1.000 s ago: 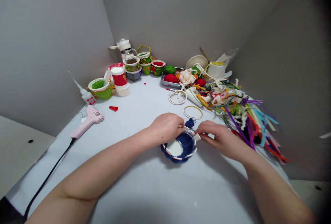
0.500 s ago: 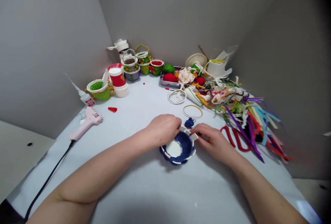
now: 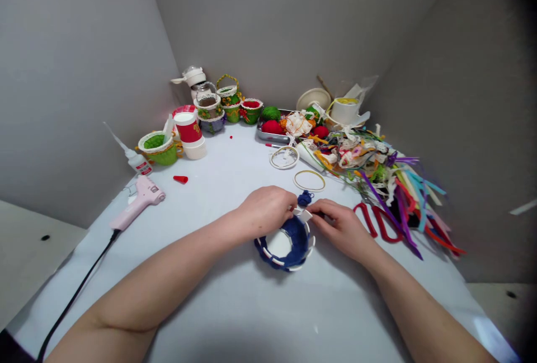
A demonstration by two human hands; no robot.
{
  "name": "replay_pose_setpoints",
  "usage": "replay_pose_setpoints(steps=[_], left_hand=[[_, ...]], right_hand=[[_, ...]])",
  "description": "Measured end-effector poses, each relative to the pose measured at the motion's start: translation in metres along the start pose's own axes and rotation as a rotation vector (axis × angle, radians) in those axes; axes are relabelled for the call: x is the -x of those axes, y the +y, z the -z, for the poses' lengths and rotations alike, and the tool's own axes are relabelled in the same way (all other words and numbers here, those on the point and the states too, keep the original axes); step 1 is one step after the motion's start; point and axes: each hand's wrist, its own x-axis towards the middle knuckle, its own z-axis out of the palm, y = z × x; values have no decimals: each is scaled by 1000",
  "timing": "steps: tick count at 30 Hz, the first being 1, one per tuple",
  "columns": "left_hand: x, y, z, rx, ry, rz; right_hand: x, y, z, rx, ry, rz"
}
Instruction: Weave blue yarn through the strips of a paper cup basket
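A small basket [image 3: 298,235], made of a white cup cut into strips with dark blue yarn woven round them, rests tilted on the table. My left hand [image 3: 271,211] is closed on its far left rim, fingertips over the white strips. On the far right side, my right hand [image 3: 342,227] has thumb and forefinger pinched together beside an upstanding strip; what lies between them is too small to make out. A little ball of dark blue yarn [image 3: 305,199] lies just behind the basket, close to the right fingertips. Inside, the white bottom shows.
Red-handled scissors [image 3: 384,224] and a heap of coloured strips [image 3: 403,184] lie right. Behind are hoops [image 3: 309,180] and a metal tray [image 3: 272,136] of yarn. Left stand a pink glue gun [image 3: 140,201], a glue bottle [image 3: 139,163] and a green basket [image 3: 161,154].
The view has shifted slightly. The basket has turned a little under my hands, and the upstanding strip by my right fingers now sits nearer my left hand.
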Motion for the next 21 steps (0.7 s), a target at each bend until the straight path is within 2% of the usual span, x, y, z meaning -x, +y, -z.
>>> replay_pose_setpoints(steps=[9, 21], left_hand=[[1, 1, -1, 58, -17, -21], [-1, 6, -5, -39, -18, -24]], right_hand=[[2, -1, -1, 20, 57, -4], [4, -5, 2, 41, -24, 28]])
